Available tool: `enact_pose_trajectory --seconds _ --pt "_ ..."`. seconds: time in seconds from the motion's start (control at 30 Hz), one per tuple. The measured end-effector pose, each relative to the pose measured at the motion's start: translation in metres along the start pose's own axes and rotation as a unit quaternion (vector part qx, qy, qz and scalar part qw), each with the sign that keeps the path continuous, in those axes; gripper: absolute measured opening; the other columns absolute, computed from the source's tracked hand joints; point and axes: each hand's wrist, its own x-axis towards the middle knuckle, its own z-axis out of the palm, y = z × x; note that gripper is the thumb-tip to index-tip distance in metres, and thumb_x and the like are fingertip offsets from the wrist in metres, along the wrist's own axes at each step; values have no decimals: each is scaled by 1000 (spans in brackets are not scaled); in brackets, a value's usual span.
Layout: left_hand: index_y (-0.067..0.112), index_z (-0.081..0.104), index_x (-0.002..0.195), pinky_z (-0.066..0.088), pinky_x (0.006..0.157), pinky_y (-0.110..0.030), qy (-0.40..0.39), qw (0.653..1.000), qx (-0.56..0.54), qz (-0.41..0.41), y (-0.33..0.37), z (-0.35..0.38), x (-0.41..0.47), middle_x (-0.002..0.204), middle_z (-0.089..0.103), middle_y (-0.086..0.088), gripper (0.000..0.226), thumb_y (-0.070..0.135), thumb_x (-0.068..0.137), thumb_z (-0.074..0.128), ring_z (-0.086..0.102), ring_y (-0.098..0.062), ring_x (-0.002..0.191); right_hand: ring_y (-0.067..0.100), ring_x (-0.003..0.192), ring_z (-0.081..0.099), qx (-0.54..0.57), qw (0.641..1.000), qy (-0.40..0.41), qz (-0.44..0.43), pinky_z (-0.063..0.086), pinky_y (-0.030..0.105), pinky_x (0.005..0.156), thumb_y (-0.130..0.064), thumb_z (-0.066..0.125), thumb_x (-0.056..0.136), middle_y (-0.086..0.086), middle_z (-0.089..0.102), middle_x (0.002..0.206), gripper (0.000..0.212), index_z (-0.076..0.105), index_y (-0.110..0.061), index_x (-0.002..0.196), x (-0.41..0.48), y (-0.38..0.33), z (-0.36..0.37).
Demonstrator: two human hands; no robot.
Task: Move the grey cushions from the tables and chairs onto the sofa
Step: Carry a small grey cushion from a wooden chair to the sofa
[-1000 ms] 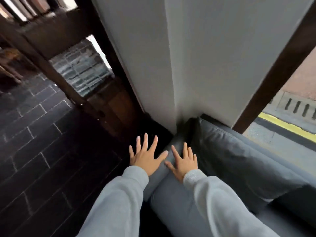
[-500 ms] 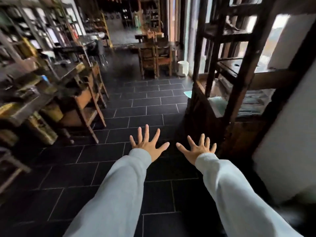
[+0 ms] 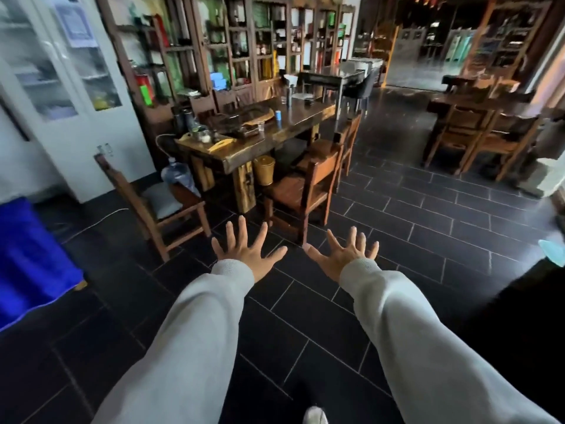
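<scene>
- i see the left hand [image 3: 246, 255] held out in front, palm down, fingers spread wide, holding nothing.
- the right hand [image 3: 342, 258] is beside it, apart from it, also with fingers spread wide and empty.
- both arms wear light grey sleeves [image 3: 195, 325] and hang over the dark tiled floor [image 3: 412, 228].
- a grey cushion [image 3: 162, 198] lies on the seat of a wooden chair [image 3: 153, 206], to the left and beyond the left hand, not touched by it.
- this chair stands at the near end of a long wooden table [image 3: 260, 133] that carries tea things and small cups.
- a second wooden chair [image 3: 305, 188] stands at the right side of the table, beyond the hands; its seat looks bare.
- a yellowish bin [image 3: 264, 169] sits under the table.
- a blue cloth [image 3: 27, 258] covers something at the left edge.
- the sofa is outside my view here.
</scene>
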Motion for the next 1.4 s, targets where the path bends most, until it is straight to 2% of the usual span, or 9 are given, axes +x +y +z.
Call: enact_pose_trajectory --seconds 0.17,0.27,0.43,0.63,0.77,0.93,1.17,1.4 --pt "55 -11 161 -10 123 -69 26 995 -1 -99 -58 -25 81 172 -33 -3 96 98 79 12 -31 -33 158 38 158 -17 -13 996 -13 -89 -19 65 117 -104 -2 58 14 -15 173 120 3 -46 163 107 -85 -9" --pt "54 -9 162 -11 123 -67 40 987 -7 -157 -85 -49 129 174 -30 -3 99 99 77 13 -29 -33 159 38 158 -15 -21 990 -32 -136 -18 64 118 -103 5 66 14 -14 174 113 2 -45 164 168 -131 -22" --pt "52 -4 163 -5 122 -70 22 971 -63 -229 -121 -69 193 173 -32 -3 98 98 81 23 -25 -34 160 38 159 -11 -49 976 -58 -203 -14 64 121 -99 11 76 15 -11 174 105 1 -43 164 249 -201 -41" --pt "49 -9 165 -2 124 -70 -14 959 -76 -271 -162 -73 269 174 -30 -7 97 93 86 28 -25 -36 160 38 159 -10 -67 959 -100 -255 -15 63 120 -99 12 76 16 -10 174 105 -2 -43 164 337 -274 -29" --pt "48 -16 163 -3 125 -70 -36 956 -76 -283 -200 -73 355 172 -33 -7 97 90 89 31 -27 -35 159 38 159 -8 -78 957 -117 -253 -12 63 121 -99 11 75 17 -9 174 105 -7 -44 163 424 -338 -6" --pt "47 -13 164 -1 124 -70 -32 953 -103 -283 -249 -84 451 172 -33 -7 99 92 87 31 -25 -36 160 38 160 -4 -102 952 -125 -259 -10 65 121 -101 9 72 17 -6 174 110 -8 -42 163 508 -409 2" --pt "50 -14 162 -3 125 -70 -54 938 -134 -314 -338 -118 592 171 -36 -5 100 92 85 34 -27 -35 159 40 159 8 -113 950 -123 -264 -5 65 123 -98 17 77 17 4 174 106 -4 -40 164 640 -521 -23" --pt "50 -16 162 -2 126 -69 -74 933 -135 -326 -401 -125 715 172 -34 -4 100 93 85 31 -26 -35 160 38 159 8 -126 946 -140 -262 -4 64 123 -98 19 77 16 4 174 108 -4 -40 164 769 -609 -22"
